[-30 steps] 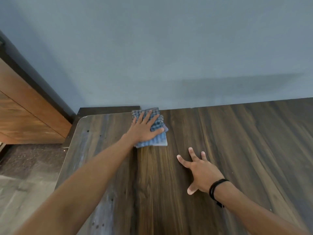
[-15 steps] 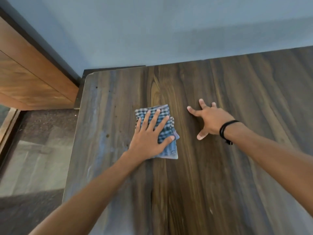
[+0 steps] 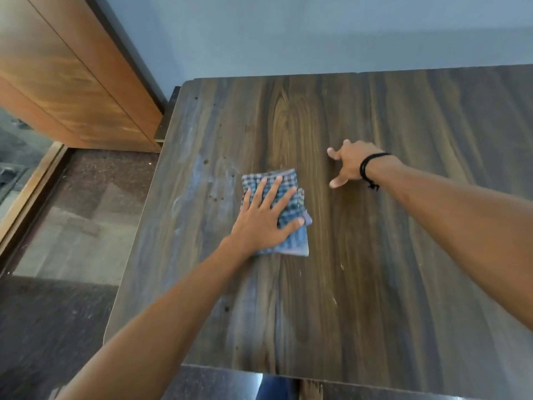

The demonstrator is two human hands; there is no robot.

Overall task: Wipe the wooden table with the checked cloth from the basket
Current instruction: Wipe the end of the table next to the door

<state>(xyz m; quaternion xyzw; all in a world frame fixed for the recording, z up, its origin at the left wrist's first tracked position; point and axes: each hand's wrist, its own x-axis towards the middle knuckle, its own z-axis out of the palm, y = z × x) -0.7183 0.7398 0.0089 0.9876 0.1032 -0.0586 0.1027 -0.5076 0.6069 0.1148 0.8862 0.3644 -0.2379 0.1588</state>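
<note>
Cloth (image 3: 295, 207), checked in blue, white and dark thread, folded into a thick pad and lying flat on the wooden table (image 3: 375, 255), on the left half of that table, roughly midway between its far edge and its near edge, well in from the left edge. Left hand (image 3: 259, 223) laid palm down on top of the cloth, fingers (image 3: 271, 192) straight and fanned apart, thumb stretched out to the side across the pad's right part; pressing rather than gripping, nothing curled round the fabric. Paler, plainer fold of the cloth showing below the thumb, toward the table's near edge. Right hand (image 3: 350, 163) farther in toward the table's middle and a little nearer its far edge, apart from the cloth, holding nothing; fingers spread and mostly straight, thumb tip and one fingertip apparently touching the table top, other fingers partly hidden behind the back of the hand. Black band (image 3: 364, 168) round the right wrist. Both forearms bare, reaching in over the table from its near side. Pale chalky smears (image 3: 184, 197) and a few small dark spots on the table's surface between the cloth and the left edge. Beyond the table's far edge, grey-blue wall (image 3: 288, 33); off the far left corner, orange-brown wooden cabinet (image 3: 72, 82); past the left edge, dark speckled floor (image 3: 72, 226).
</note>
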